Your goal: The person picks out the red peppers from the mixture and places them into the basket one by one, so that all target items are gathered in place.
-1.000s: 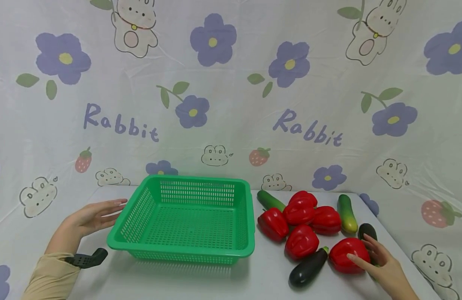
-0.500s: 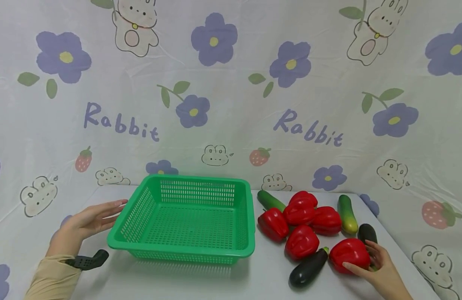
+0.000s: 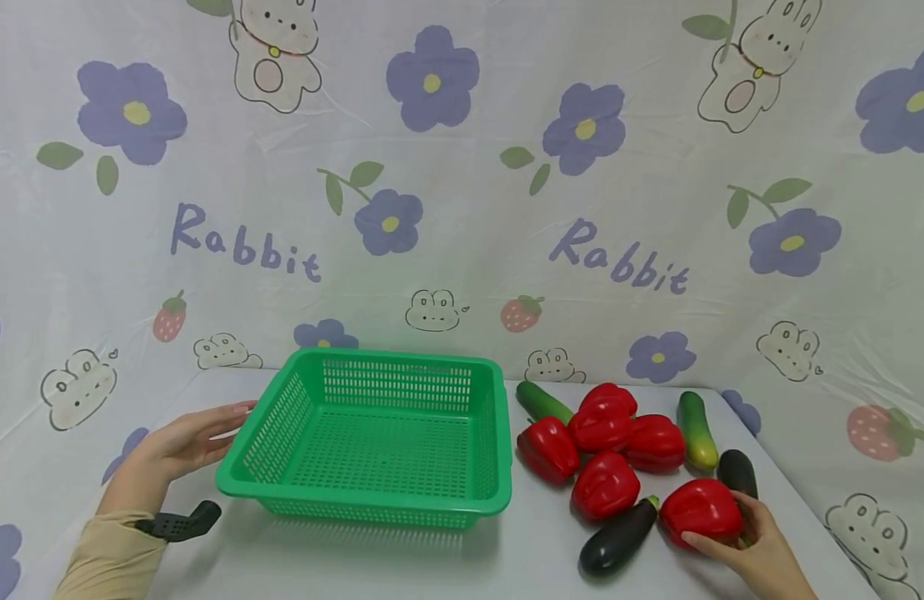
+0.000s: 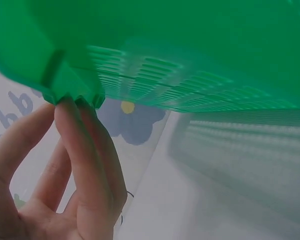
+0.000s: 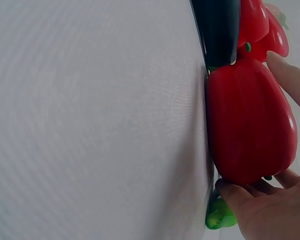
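There are six glossy, lobed red bell peppers: one (image 3: 701, 512) in the grip of the right hand (image 3: 761, 546), and five more (image 3: 548, 451) clustered to the left of that grip and farther away. There are two smooth, elongated, near-black eggplants, one (image 3: 619, 536) just left of the gripped pepper and one (image 3: 737, 472) just beyond the grip. There are two long green cucumbers, one (image 3: 697, 431) well beyond the grip and one (image 3: 541, 402) far off to its left. One green tip (image 5: 221, 216) shows beside the gripping fingers; whether it belongs to a counted piece cannot be told. One rectangular green plastic basket (image 3: 364, 502) stands at the left hand (image 3: 187, 442).
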The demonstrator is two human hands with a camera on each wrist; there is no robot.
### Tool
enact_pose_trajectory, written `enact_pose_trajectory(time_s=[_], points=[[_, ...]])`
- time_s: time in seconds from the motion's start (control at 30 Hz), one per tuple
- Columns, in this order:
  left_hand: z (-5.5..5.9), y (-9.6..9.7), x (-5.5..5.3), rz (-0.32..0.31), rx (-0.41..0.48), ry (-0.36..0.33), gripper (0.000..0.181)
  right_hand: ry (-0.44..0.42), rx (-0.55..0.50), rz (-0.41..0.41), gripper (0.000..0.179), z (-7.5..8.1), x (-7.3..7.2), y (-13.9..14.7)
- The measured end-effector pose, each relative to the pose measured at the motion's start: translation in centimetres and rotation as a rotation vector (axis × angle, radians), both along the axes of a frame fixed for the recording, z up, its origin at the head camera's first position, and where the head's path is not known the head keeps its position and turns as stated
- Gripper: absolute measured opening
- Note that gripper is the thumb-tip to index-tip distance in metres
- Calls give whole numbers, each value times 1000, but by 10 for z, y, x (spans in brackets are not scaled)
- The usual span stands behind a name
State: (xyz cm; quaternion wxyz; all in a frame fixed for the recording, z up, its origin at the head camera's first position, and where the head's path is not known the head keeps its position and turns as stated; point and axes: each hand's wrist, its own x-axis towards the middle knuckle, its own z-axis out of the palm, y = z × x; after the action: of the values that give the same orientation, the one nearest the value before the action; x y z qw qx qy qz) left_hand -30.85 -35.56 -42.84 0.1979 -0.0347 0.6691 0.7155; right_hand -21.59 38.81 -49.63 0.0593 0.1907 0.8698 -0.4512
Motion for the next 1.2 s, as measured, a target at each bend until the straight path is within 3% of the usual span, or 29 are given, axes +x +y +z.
enact_pose_trajectory(time_s=[0.33, 0.6, 0.83, 1.2], points=[[-7, -3, -2, -6, 16, -14, 22, 28, -38, -4, 133, 24, 12, -22], [-10, -2, 1, -3, 33, -16, 22, 35, -19, -27, 133, 3, 1, -6], [-13, -2, 2, -24, 70, -2, 24, 38, -9, -3, 134, 21, 11, -20], [-17, 0, 4, -16, 91, 21, 24, 41, 26, -59, 129, 6, 2, -3]])
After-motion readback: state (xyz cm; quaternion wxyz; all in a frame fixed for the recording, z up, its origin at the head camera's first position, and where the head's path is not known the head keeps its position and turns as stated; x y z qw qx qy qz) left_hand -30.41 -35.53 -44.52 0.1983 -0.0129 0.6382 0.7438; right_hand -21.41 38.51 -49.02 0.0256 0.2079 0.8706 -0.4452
